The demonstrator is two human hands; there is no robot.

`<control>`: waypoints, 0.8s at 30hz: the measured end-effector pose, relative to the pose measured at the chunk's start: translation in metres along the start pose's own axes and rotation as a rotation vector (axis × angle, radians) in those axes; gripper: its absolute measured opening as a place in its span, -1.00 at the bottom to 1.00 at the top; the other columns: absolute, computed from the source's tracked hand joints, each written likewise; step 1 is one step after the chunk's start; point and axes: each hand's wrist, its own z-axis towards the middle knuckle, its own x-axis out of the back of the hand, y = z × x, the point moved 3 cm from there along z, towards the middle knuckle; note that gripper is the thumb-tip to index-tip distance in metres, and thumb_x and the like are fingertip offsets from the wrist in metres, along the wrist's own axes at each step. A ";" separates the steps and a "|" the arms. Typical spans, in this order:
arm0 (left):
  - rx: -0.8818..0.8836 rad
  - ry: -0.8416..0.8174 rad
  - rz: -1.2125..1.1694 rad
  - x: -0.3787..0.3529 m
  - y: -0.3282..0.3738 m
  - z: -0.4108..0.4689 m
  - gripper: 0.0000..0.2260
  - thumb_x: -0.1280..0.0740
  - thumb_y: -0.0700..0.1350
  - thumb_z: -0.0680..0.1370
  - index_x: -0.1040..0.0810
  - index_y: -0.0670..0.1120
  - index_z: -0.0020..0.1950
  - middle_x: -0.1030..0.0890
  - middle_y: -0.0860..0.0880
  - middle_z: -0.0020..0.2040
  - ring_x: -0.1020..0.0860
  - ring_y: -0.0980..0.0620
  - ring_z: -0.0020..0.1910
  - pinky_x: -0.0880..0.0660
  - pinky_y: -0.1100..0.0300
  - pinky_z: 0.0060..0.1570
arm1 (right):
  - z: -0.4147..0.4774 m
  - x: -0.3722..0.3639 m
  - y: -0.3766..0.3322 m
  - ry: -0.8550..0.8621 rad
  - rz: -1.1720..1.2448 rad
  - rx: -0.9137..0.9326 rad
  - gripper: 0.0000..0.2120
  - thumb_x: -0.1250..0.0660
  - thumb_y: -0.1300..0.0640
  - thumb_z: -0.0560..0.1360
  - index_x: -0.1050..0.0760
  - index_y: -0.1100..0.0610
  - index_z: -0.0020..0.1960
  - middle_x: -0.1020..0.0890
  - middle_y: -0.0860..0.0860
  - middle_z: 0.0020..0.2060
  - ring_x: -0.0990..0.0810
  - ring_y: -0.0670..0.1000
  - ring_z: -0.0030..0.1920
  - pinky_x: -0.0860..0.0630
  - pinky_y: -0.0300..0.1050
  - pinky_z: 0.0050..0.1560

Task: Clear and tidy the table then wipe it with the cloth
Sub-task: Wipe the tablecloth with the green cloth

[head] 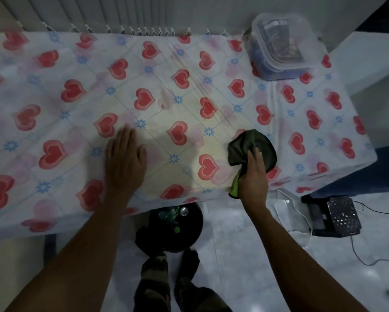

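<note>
Both forearms [81,244] reach over the near edge of the table [54,91], whose heart-print top spreads mostly to the left of the cloth and beyond it. At the far right corner, well apart from both hands, stands a clear plastic box [281,48]. The bunched dark cloth [252,147] lies on the near right part of the table, just ahead of the right hand [253,176], whose fingers curl round it. The left hand [126,158] presses flat, fingers straight and together, likely bracing for a leftward wipe.
</note>
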 end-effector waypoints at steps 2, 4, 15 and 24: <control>-0.010 0.015 -0.004 0.000 0.001 0.000 -0.51 -0.01 0.04 0.70 -0.29 -0.19 0.54 -0.31 -0.17 0.55 -0.28 -0.12 0.54 -0.20 -0.06 0.48 | -0.003 0.005 0.008 0.010 -0.002 -0.014 -0.49 -0.22 0.41 0.55 -0.34 0.23 0.48 -0.29 0.11 0.54 -0.28 0.14 0.53 -0.55 0.14 0.24; -0.010 0.020 -0.014 -0.001 0.001 0.000 -0.51 0.00 0.04 0.69 -0.28 -0.19 0.54 -0.31 -0.18 0.55 -0.27 -0.12 0.54 -0.21 -0.07 0.47 | -0.009 0.011 0.018 0.016 -0.006 -0.028 -0.46 -0.23 0.44 0.52 -0.34 0.24 0.49 -0.28 0.10 0.54 -0.27 0.13 0.53 -0.55 0.04 0.24; -0.100 -0.225 0.214 0.017 0.032 0.015 -0.48 -0.12 -0.09 0.56 -0.30 -0.29 0.49 -0.28 -0.31 0.53 -0.27 -0.25 0.51 -0.18 -0.31 0.42 | -0.016 0.086 0.002 0.082 0.227 -0.174 -0.64 -0.21 0.31 0.58 -0.50 0.18 0.36 -0.62 0.17 0.20 -0.60 0.16 0.15 -0.37 -0.20 0.21; -0.403 -0.777 -0.559 0.150 0.183 0.067 -0.50 -0.44 0.10 0.46 -0.48 0.04 0.38 -0.57 0.01 0.30 -0.55 -0.01 0.21 -0.51 0.01 0.21 | 0.034 0.177 -0.102 -0.008 0.619 -0.005 -0.84 -0.23 0.10 0.63 -0.50 -0.02 0.19 -0.60 -0.24 -0.09 -0.56 -0.33 -0.10 -0.42 -0.48 -0.11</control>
